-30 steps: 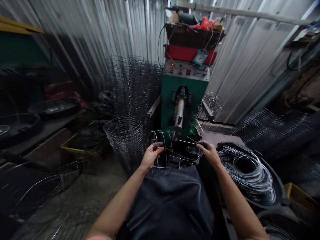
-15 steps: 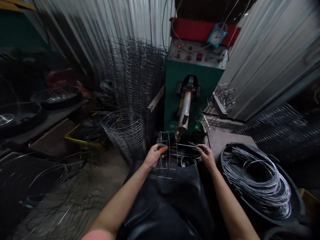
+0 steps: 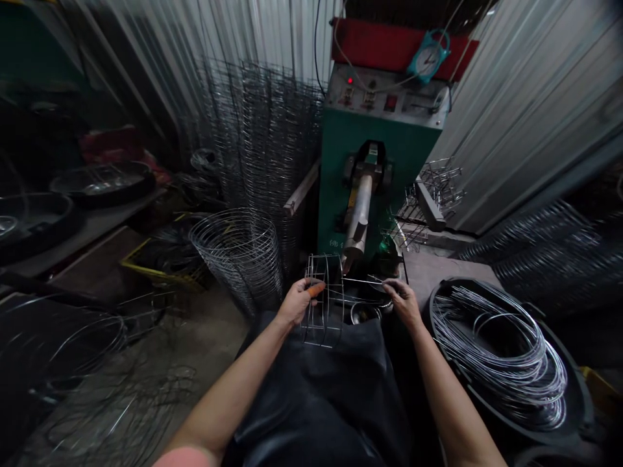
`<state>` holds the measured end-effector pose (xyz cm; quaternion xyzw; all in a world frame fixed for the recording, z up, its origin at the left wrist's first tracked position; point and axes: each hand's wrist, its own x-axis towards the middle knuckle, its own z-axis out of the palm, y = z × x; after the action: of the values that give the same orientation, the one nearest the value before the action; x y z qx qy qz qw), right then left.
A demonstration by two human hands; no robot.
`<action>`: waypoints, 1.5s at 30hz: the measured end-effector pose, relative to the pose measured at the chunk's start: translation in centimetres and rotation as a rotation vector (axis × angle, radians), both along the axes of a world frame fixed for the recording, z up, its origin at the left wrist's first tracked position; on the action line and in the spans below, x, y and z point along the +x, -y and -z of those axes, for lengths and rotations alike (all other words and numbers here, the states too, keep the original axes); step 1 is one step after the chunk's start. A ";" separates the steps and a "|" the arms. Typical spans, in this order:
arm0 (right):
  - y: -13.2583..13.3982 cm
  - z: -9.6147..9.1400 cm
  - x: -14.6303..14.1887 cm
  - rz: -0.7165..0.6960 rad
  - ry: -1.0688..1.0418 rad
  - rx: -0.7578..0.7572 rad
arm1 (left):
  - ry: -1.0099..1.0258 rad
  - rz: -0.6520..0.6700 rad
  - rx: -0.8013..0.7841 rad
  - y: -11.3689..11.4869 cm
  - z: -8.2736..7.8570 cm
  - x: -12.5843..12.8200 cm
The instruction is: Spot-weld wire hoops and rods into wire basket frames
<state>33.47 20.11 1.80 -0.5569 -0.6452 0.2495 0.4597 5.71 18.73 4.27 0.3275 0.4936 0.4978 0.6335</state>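
Observation:
My left hand (image 3: 296, 303) is closed on the near left side of a round wire frame (image 3: 327, 324), made of thin hoops joined by short cross wires. Something orange covers one of its fingers. My right hand (image 3: 402, 299) pinches the end of a straight wire rod (image 3: 365, 281), which reaches left to the frame. Just above the frame is the copper-coloured tip of a welding machine's thick metal arm (image 3: 359, 217). A small round bowl (image 3: 365, 314) sits below the rod, partly hidden. The frame rests close above a dark apron (image 3: 321, 389) on my lap.
The green machine body (image 3: 335, 175) stands ahead, with a blue clock (image 3: 428, 57) on top. Tall stacks of wire rings (image 3: 267, 143) and a wire cone (image 3: 233, 240) are at left. A black tub (image 3: 579, 383) at right holds wire hoops (image 3: 525, 363). Loose wire (image 3: 126, 408) litters the floor.
The rod in my right hand now lies slightly flatter, its end closer to my fingertips. My left hand keeps its hold on the wire frame, and the camera view has shifted slightly.

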 end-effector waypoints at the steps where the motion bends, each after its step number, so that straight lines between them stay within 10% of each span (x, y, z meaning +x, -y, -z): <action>1: -0.1 0.0 0.0 0.002 0.003 0.001 | 0.003 0.001 -0.001 0.0 0.0 0.0; 45: -0.8 -0.5 -0.1 0.022 -0.109 -0.053 | 0.008 0.026 -0.058 -1.9 -0.5 0.2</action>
<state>33.36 20.93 2.27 -0.5612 -0.6063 0.2915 0.4822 5.92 20.63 4.74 0.3133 0.5011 0.4762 0.6511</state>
